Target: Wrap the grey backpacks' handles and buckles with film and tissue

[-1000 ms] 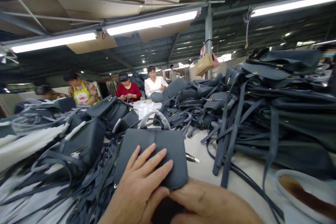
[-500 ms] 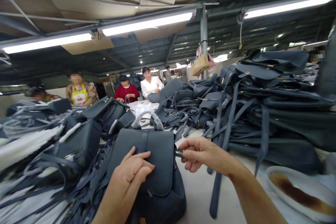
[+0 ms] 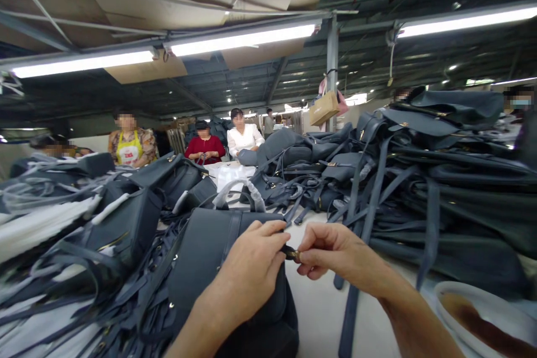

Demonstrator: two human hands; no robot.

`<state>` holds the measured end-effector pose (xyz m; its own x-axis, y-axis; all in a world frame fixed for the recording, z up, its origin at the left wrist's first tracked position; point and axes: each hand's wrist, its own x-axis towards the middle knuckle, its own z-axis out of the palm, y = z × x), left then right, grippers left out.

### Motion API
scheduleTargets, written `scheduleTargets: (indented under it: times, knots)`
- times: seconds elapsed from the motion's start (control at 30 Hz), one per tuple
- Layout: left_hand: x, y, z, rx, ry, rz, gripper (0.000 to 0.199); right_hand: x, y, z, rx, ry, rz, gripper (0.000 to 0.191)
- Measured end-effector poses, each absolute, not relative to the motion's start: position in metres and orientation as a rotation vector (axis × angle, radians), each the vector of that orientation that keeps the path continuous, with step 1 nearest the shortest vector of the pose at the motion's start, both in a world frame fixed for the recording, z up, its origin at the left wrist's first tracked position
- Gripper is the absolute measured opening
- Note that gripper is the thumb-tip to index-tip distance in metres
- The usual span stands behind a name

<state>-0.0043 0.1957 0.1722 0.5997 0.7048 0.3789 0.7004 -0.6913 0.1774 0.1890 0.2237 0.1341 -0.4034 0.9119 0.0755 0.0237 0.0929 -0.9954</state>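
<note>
A dark blue backpack (image 3: 201, 260) with a front flap and a wrapped top handle (image 3: 239, 185) is in front of me. From its right side sticks out a dark zipper end (image 3: 289, 252) with a bit of gold on it. My right hand (image 3: 335, 254) pinches the tip of that zipper end between thumb and fingers. Across the flap reaches my left hand (image 3: 251, 268), its thumb and fingers closed around the zipper end close to the bag's edge. The part between its fingertips is mostly hidden.
Similar dark bags (image 3: 130, 226) and loose straps crowd the left side. A tall bag pile (image 3: 470, 179) rises on the right, with straps (image 3: 352, 313) hanging over the white table (image 3: 319, 313). A white dish (image 3: 474, 319) with brown stuff sits at lower right. Several people work across the table.
My left hand has moved right from the middle of the flap to the zipper end and closed there. My right hand keeps its pinch, shifted slightly right.
</note>
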Motion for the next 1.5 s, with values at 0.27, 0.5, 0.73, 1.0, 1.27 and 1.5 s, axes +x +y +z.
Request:
scheduleTargets:
  times: [0.27, 0.5, 0.73, 1.0, 1.27, 1.5]
  knots:
    - [-0.002, 0.204, 0.144, 2.577, 1.261, 0.910, 0.024, 0.191, 0.228, 0.129, -0.945, -1.661, 1.445, 0.024]
    - [0.006, 0.207, 0.128, 2.186, 1.296, 1.187, 0.024, 0.180, 0.228, 0.129, -1.048, -1.919, 0.958, 0.016]
    - [0.001, 0.219, 0.125, 2.041, 1.336, 1.353, 0.021, 0.168, 0.239, 0.111, -1.433, -2.163, 0.356, 0.014]
    - [-0.002, 0.215, 0.128, 2.049, 1.309, 1.336, 0.022, 0.180, 0.237, 0.123, -1.095, -1.920, 0.298, 0.023]
    - [-0.002, 0.211, 0.127, 2.115, 1.298, 1.300, 0.021, 0.170, 0.235, 0.123, -0.794, -1.981, 0.321, 0.019]
    - [-0.003, 0.212, 0.127, 2.091, 1.284, 1.314, 0.022, 0.166, 0.237, 0.120, -0.921, -2.001, 0.188, 0.019]
